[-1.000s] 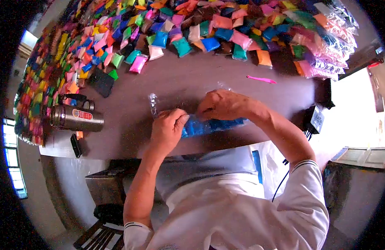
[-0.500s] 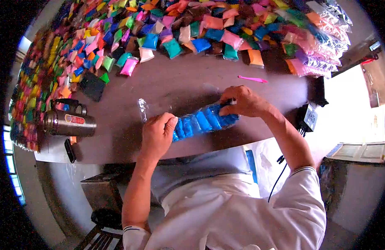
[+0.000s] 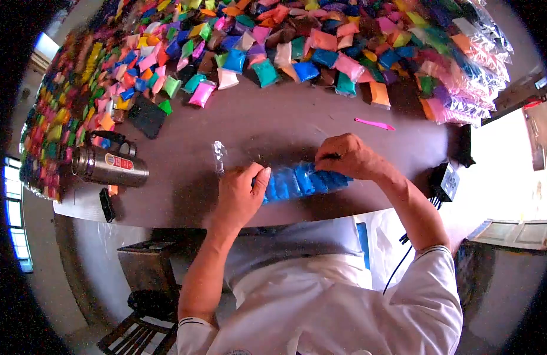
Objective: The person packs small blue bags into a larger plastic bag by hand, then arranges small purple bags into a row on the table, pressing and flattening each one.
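A clear plastic bag holding a row of bright blue packets (image 3: 291, 182) lies near the table's front edge, between my two hands. My left hand (image 3: 242, 192) is closed on the bag's left end, thumb pressed against the fingers. At the upper right of the row, my right hand (image 3: 355, 157) is bent over the packets with its fingertips pinched together. Something small and dark shows at those fingertips, too indistinct to name. A crinkled clear plastic strip (image 3: 218, 155) lies just beyond my left hand.
Many small colourful packets (image 3: 264, 73) cover the back and left of the brown table (image 3: 273, 115). Stacked clear bags (image 3: 462, 89) stand at the back right. A pink plastic tool (image 3: 374, 124) lies beyond my right hand. A steel thermos (image 3: 110, 167) and black pouch (image 3: 145, 117) are leftward.
The whole view has shifted, so the table and its contents appear farther right. My left hand keeps its grip on the bag; my right hand stays pinched above the blue packets.
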`<action>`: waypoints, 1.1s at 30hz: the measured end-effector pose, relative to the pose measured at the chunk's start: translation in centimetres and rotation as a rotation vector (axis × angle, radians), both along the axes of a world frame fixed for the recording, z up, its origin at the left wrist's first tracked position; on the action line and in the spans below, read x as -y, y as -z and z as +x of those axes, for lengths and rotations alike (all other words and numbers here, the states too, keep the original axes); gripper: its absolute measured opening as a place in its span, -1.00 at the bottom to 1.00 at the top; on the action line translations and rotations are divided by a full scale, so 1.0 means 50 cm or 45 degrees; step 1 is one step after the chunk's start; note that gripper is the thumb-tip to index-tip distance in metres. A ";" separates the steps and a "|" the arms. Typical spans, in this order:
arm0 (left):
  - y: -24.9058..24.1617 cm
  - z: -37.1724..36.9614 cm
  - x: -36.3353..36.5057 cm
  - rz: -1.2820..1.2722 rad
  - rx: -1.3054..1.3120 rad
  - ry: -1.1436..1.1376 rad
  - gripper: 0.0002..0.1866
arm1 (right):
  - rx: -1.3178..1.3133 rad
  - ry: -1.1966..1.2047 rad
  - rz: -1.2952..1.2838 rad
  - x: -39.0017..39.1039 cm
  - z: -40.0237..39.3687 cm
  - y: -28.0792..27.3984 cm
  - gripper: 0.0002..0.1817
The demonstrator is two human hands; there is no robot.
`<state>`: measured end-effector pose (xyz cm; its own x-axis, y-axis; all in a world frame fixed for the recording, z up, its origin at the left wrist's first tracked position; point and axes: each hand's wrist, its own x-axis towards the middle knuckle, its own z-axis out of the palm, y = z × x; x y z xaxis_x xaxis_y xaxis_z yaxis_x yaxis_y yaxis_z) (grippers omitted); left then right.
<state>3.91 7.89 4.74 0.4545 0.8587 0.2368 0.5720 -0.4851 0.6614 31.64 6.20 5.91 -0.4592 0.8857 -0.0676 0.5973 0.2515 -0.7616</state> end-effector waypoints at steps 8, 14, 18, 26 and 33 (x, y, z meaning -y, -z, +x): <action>0.004 0.004 0.001 0.019 0.006 -0.009 -0.79 | -0.135 0.626 0.171 -0.036 0.101 0.017 -0.67; 0.010 0.001 0.000 0.069 -0.004 -0.008 -0.79 | 0.065 0.246 0.026 -0.080 0.046 0.021 -0.55; 0.004 0.000 0.001 0.029 -0.011 -0.004 -0.79 | 0.290 0.111 0.051 -0.111 0.015 0.012 -0.59; 0.015 -0.002 0.001 0.016 -0.022 -0.003 -0.79 | 0.305 -0.056 -0.265 -0.125 0.024 -0.058 -0.73; 0.007 -0.001 0.003 0.026 -0.017 -0.019 -0.78 | 0.199 -0.185 -0.491 -0.110 0.078 -0.061 -0.79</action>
